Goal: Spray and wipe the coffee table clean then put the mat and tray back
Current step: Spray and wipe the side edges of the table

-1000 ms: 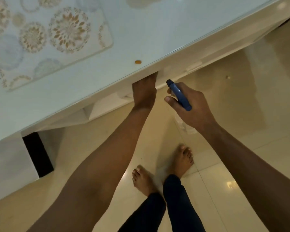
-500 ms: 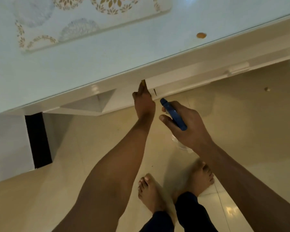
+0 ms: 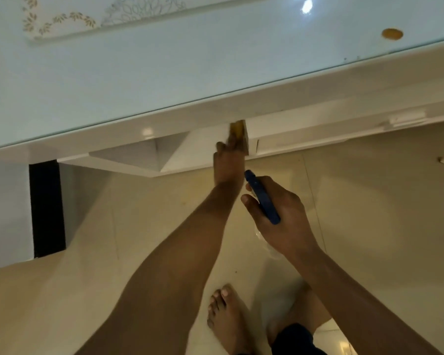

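Now | right hand [image 3: 280, 216] fingers grip spray bottle [image 3: 263, 201] | left hand [image 3: 228, 162] fingers under coffee table [image 3: 190, 73], grasp unclear

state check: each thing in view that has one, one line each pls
left hand: reaching under the coffee table's edge at a slightly open drawer; grip not visible
drawer: slightly open
right hand: grips the spray bottle
spray bottle: held off the table, blue head up
mat: lying flat on the table
coffee table: glass top with an orange spot
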